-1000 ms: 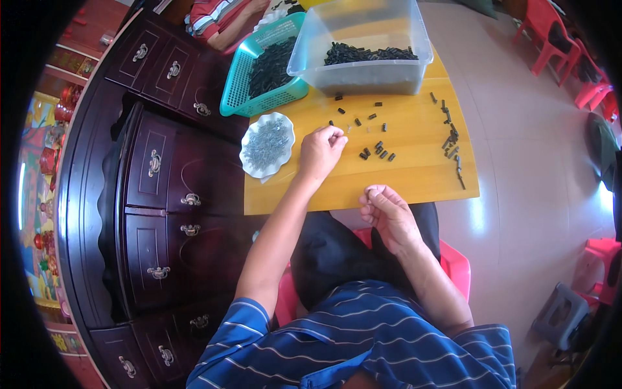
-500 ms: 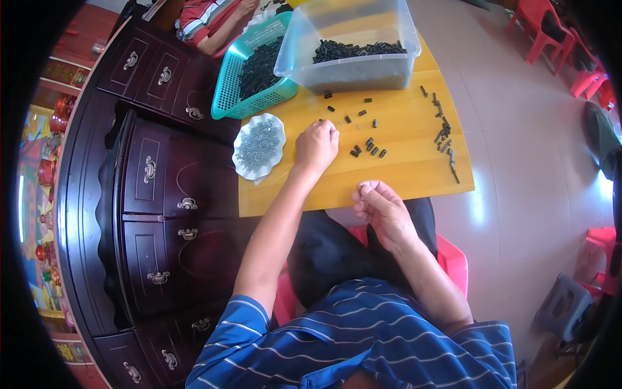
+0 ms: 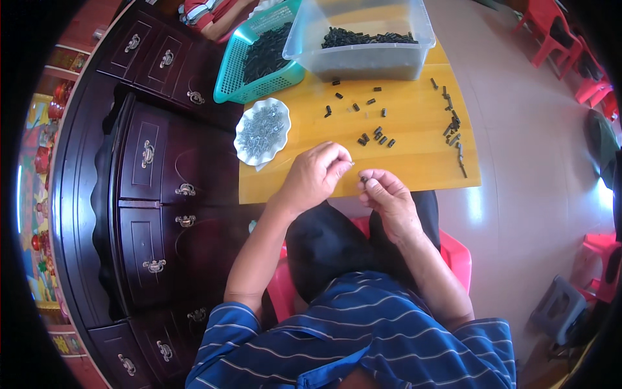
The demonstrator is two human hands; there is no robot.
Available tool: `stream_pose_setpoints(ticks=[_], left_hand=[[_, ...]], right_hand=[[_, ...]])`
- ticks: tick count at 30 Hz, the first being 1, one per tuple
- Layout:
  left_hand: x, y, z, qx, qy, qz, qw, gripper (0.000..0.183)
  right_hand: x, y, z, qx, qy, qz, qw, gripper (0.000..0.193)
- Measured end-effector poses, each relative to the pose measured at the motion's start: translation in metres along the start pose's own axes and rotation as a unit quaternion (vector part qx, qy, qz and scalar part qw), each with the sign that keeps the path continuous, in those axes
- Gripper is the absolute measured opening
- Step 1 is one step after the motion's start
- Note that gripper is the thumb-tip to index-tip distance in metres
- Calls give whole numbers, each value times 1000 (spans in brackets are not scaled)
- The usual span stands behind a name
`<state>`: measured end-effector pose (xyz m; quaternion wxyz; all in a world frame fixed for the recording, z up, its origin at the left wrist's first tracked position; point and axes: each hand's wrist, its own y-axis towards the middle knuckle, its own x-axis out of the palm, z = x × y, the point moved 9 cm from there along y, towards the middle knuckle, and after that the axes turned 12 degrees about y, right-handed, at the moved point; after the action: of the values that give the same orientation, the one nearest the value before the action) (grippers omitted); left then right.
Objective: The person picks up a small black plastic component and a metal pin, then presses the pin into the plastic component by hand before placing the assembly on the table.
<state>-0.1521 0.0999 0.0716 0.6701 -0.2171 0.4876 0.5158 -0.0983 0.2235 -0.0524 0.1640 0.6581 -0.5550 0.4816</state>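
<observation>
Over the near edge of the yellow wooden table (image 3: 291, 185), my two hands are close together. My left hand (image 3: 315, 174) pinches a tiny pale piece at its fingertips, too small to make out well. Between thumb and forefinger of my right hand (image 3: 392, 204) is a small black tube-like piece (image 3: 364, 179), partly covered by the fingers. Several loose black pieces (image 3: 379, 132) lie on the tabletop beyond my hands. Left of them, a white scalloped dish (image 3: 245, 154) holds many small clear pieces (image 3: 262, 128).
A green basket (image 3: 231, 76) and a clear plastic tub (image 3: 363, 55), both with black pieces, stand at the back. More black pieces line the table's right side (image 3: 453, 123). Dark wooden drawers (image 3: 146, 155) flank the left. Another person's arm (image 3: 223, 24) shows at the far left.
My left hand has come back from the tabletop toward my right hand, with a tiny piece at its fingertips. The view has shifted slightly. The black piece in my right hand now shows.
</observation>
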Motion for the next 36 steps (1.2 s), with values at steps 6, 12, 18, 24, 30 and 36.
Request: stream_pose_setpoints(ticks=[6,12,18,24,30,36], left_hand=[[-2,-10,27,70,52,-56,995,10],[-1,-15,34,84,105,-83,987,11],[-7,-15,43,103,93,-82,987,12],[-9,-16,43,81,-29,-59,995,19],[-5,-27,-3,-71,-229,-7,971,17],[5,-35,-24,-128,-335,29,933,11]], right_hand=[[3,0,-3,-28,1,-8,1000,11],[9,0,-4,-47,-22,-29,998,7],[10,0,-5,-52,-40,-59,996,8],[15,-2,11,65,125,-91,986,12],[16,-1,11,91,170,-110,975,12],[17,-2,12,98,171,-110,974,12]])
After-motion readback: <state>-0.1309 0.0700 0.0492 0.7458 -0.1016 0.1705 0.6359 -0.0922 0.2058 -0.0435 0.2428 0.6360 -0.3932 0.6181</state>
